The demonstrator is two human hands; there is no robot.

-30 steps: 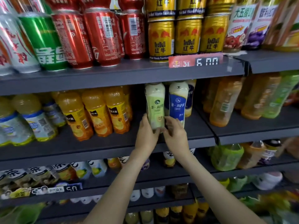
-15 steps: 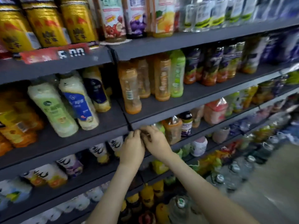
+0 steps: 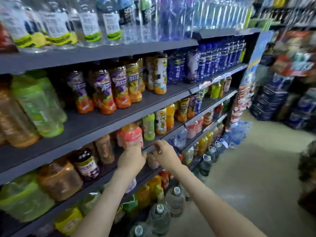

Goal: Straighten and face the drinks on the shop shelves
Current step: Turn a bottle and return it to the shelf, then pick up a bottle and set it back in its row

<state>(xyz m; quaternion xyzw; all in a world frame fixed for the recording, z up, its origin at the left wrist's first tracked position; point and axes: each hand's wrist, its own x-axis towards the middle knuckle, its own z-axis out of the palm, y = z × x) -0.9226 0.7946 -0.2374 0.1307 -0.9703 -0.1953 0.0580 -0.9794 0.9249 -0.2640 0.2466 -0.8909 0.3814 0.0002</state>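
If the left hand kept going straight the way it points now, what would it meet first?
Most likely the pink bottle just ahead of the left hand; its fingers already seem to reach the base, though blur hides contact.

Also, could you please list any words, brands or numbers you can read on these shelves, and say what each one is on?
"SOD": partial and blurred, on the dark-label bottle.
Purple-label juice bottles: stylised lettering, too blurred to read.
White-label clear bottles: print too small to read.
Blue bottles: white characters, too blurred to read.
Nothing else is legible.
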